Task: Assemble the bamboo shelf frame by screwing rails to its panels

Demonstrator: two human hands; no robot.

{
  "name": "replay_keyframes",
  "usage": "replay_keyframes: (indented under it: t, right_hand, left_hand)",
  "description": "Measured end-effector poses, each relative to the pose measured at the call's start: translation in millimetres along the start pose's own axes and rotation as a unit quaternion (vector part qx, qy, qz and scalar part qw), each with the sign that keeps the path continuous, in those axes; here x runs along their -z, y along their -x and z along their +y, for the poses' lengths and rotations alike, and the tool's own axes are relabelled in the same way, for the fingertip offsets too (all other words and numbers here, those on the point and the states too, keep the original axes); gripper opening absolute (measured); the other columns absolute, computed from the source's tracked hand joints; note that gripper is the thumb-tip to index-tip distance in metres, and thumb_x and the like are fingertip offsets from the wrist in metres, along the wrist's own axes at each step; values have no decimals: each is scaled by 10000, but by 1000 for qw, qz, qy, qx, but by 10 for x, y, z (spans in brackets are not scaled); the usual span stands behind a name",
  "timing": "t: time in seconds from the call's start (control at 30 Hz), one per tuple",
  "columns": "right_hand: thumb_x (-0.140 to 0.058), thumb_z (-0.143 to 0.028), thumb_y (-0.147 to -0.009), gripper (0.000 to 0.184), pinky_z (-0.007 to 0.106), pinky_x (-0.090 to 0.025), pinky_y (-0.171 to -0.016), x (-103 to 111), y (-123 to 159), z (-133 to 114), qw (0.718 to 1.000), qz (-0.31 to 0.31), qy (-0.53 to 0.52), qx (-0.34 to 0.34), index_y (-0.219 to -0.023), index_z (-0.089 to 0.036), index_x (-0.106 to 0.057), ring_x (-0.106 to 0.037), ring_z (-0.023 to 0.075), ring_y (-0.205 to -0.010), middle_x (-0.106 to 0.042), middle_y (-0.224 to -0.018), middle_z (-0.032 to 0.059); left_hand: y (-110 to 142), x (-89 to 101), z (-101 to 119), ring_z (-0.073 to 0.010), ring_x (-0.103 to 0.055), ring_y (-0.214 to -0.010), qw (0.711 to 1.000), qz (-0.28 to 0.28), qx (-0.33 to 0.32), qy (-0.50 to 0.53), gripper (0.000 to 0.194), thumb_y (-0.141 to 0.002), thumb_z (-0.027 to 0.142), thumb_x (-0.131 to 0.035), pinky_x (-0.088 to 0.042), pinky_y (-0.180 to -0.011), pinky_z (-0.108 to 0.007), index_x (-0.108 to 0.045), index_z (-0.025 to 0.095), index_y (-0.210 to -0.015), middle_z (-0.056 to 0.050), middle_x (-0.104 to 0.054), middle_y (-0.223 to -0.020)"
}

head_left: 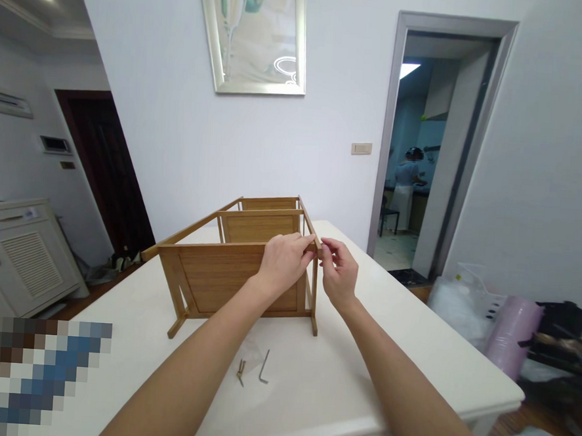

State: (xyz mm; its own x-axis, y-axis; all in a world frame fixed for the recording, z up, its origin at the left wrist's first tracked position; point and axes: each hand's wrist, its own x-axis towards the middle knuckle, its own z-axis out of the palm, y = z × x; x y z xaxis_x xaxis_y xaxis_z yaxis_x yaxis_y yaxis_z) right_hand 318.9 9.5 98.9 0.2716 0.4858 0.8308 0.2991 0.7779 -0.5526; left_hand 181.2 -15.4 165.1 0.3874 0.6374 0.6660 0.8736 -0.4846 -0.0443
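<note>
A brown wooden shelf unit [238, 277] lies on its side on the white table [340, 379], its panels running away from me. My left hand [284, 260] is closed over the near panel's upper edge at the right corner, gripping the frame. At the outer side of that same corner post, the fingers of my right hand [338, 267] are pinched together. Whatever they hold is too small or hidden to make out. On the tabletop in front of the unit lie a few brass-coloured screws [241, 369] and an L-shaped hex key [264, 368].
Behind the table rises a white wall with a framed picture [304, 41]. A doorway [392, 132] at the right shows a person [406, 179] in a kitchen. Plastic-wrapped bundles and a pink roll [513, 333] lie right of the table; a white cabinet [27, 254] stands left.
</note>
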Motion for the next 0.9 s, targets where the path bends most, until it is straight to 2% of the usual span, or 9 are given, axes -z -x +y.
replay_keyframes:
  t: [0.3,0.6,0.73,0.9]
  right_hand:
    - [-483,-398,-938,251,290,-536,-618,-4,-11,16,1000,-2,24,-4,-997,-201,-628,-625,152,-737,-666,-874,44]
    - [-386,-357,-979,223,298,-491,-693,57,-61,-1,991,-49,106,68,-959,-225,-565,-592,155,-745,-634,-864,32]
    - [-331,-367,-996,256,281,-459,-641,58,-97,-25,988,-80,113,64,-911,-231,-530,-558,147,-680,-595,-809,19]
    - [-302,-441,-998,347,266,-389,-547,49,-148,-99,985,-96,136,36,-770,-242,-472,-488,141,-546,-522,-631,-26]
  left_hand:
    - [0,14,11,-188,-645,-839,1000,-10,2,2,308,-925,289,-514,-456,-749,-305,-650,266,-1200,-23,-701,-920]
    - [-13,-7,3,-193,-658,-888,1000,-12,4,9,307,-912,274,-542,-471,-775,-305,-652,263,-1199,-25,-721,-973]
    - [-14,4,10,-204,-659,-928,1000,-7,3,17,301,-906,267,-549,-476,-804,-323,-656,255,-1187,-30,-727,-1029]
    - [-20,9,6,-192,-659,-888,1000,-15,5,14,308,-916,273,-533,-473,-795,-312,-651,256,-1200,-29,-727,-977]
